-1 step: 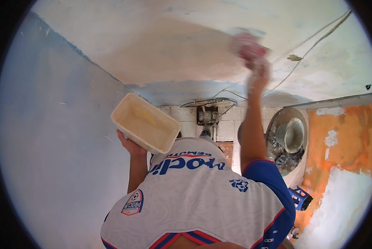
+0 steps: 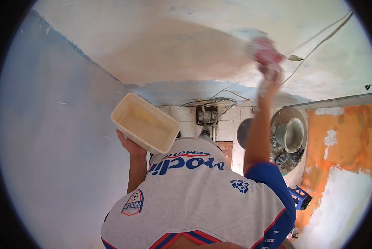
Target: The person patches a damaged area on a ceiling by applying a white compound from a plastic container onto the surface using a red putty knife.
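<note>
Close in, your L hand (image 2: 133,144) is gripping the tub (image 2: 155,108) by its near edge, so one-sided support is poss. risking a tip. Farther out, your R hand (image 2: 272,72) is holding a blurred red tool (image 2: 265,50) up by the wall (image 2: 173,50), contact unclear; straying R, it's maybe risking a snag on the cable (image 2: 327,37) nearby.

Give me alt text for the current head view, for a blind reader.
A person's right hand holds a blurred reddish tool by a patchy wall, while the left hand holds a cream rectangular tub. A grey bucket is at right.
</note>
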Motion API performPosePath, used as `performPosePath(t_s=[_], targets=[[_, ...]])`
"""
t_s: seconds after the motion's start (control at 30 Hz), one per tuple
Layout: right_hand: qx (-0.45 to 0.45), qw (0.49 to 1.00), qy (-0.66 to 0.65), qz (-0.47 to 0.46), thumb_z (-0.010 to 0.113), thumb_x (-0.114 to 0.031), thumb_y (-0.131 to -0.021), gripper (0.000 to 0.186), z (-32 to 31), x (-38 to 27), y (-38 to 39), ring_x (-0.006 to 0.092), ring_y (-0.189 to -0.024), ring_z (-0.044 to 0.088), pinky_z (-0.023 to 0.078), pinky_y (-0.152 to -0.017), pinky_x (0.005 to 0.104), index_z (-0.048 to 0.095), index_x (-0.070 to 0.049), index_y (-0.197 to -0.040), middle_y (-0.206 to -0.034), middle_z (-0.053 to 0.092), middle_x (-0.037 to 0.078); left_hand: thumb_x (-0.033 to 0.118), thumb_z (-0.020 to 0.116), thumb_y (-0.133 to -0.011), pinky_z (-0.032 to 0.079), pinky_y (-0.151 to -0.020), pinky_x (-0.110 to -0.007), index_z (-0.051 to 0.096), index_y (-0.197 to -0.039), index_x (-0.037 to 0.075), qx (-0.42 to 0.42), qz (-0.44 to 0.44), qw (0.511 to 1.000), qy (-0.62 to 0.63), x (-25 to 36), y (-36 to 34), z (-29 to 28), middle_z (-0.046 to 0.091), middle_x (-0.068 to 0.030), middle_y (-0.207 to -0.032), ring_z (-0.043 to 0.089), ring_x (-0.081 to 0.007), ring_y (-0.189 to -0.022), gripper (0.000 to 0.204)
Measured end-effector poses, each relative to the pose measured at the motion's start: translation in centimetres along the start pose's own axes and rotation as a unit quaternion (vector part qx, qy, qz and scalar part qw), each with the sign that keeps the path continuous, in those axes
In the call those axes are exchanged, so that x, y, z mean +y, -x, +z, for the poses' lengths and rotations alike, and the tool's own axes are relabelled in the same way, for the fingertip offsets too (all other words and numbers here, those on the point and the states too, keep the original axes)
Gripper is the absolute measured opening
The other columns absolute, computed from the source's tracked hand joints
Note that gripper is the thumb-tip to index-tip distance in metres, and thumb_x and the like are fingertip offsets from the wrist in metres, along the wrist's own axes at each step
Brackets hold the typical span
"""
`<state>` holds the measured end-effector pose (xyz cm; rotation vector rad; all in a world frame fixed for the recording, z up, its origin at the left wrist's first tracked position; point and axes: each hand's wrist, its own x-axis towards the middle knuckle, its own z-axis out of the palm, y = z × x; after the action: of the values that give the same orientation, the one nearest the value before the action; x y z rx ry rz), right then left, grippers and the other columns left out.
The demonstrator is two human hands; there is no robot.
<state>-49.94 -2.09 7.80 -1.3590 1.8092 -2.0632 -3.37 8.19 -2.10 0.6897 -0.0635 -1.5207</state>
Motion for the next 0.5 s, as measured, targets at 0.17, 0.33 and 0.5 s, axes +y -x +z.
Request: performPosePath(t_s=[0.17, 0.33, 0.5], targets=[[-0.010, 0.998, -0.054, 0.018, 0.052, -0.017, -0.105, 0.020, -0.4, -2.4, 4.5, 0.0227, -0.088, 0.069, 0.059, -0.085, 0.0360, 0.058, 0.001, -0.112, -0.099, 0.068, 0.013, 0.063, 0.029, -0.101, 0.035, -0.116, -0.048, 0.032, -0.156, 0.014, -0.038, -0.018, 0.999, 0.003, 1.8, -0.8, 0.0, 0.039, -0.0100, -0.157, 0.041, -0.0331, -0.141, 0.073], [-0.203, 0.972, -0.101, 0.065, 0.058, -0.010, -0.102, 0.017, 14.2, -6.9, 9.9, 0.0140, -0.082, 0.065, 0.051, -0.075, 0.0272, 0.064, 0.000, -0.114, -0.094, 0.066, 0.009, 0.063, 0.029, -0.101, 0.036, -0.115, -0.048, 0.033, -0.155, 0.014, -0.072, -0.025, 0.997, -0.011, 3.3, -2.5, 0.0, 0.039, -0.0099, -0.156, 0.041, -0.0327, -0.140, 0.073], [0.015, 0.999, 0.012, -0.030, 0.053, -0.015, -0.104, 0.019, 3.3, -2.8, 0.5, 0.0187, -0.087, 0.069, 0.059, -0.077, 0.0316, 0.062, 0.000, -0.112, -0.101, 0.069, 0.012, 0.063, 0.030, -0.101, 0.037, -0.115, -0.047, 0.034, -0.154, 0.014, -0.077, -0.008, 0.997, -0.019, 4.2, -2.6, -0.4, 0.040, -0.0097, -0.155, 0.042, -0.0325, -0.140, 0.073]])
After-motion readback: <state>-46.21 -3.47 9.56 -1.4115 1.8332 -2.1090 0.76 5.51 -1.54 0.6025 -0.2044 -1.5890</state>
